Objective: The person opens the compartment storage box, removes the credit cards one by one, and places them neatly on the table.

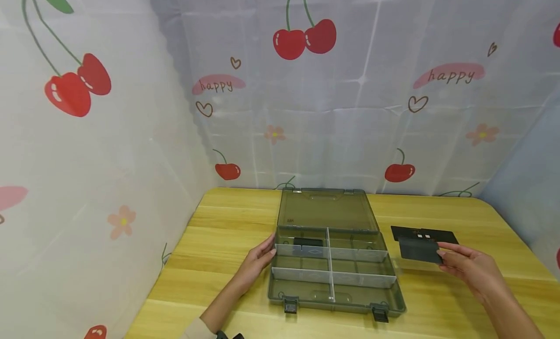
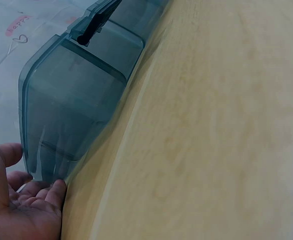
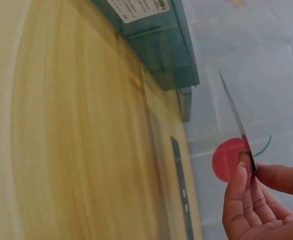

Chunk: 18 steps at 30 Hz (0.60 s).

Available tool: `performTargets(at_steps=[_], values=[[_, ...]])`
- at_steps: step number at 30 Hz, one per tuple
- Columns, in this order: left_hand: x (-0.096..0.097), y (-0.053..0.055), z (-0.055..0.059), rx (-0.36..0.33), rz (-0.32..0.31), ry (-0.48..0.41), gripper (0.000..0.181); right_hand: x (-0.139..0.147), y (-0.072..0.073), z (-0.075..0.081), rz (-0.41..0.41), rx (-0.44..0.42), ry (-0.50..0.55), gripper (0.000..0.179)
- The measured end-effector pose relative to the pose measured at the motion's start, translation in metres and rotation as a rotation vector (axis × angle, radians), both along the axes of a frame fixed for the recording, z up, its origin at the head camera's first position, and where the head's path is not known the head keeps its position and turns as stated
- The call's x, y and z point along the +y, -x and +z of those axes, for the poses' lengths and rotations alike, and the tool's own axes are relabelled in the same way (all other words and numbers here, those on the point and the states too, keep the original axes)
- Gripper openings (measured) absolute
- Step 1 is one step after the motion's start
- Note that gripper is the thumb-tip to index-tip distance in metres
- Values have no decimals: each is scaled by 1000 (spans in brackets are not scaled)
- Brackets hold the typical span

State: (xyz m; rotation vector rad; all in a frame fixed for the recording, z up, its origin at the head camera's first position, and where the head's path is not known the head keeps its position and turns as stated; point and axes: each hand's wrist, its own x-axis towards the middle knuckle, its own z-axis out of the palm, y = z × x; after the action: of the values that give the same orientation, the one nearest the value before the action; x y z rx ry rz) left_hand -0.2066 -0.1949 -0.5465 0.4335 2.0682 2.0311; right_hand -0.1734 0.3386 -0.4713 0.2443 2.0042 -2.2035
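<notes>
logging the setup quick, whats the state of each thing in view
Translucent compartment box: open on table
Hinged lid: folded back
Front latches: both unfastened
Dividers: standing upright
Dark item: in back-left compartment
Held black card: pinched by right hand, raised
Black cards beyond: flat on table
Left hand: touching box side

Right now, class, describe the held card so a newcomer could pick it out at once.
On the wood-grained table, find the open compartment box. To its right, the right hand pinches a dark card. Unlike the cards lying beyond, it is held off the table.
</notes>
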Motion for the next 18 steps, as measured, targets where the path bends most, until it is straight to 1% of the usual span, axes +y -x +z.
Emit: performTargets(at_steps=[3, 10, 13, 18], values=[[0, 0, -1, -13, 3, 1, 63, 2, 1, -2, 4, -14, -21, 30], [-1, 0, -3, -14, 18, 3, 62, 7, 5, -5, 36, -36, -175, 23], [-2, 1, -4, -14, 24, 3, 62, 8, 7, -6, 43, -46, -190, 22], [-1, 2, -4, -10, 13, 0, 62, 11, 6, -8, 43, -60, -189, 24]])
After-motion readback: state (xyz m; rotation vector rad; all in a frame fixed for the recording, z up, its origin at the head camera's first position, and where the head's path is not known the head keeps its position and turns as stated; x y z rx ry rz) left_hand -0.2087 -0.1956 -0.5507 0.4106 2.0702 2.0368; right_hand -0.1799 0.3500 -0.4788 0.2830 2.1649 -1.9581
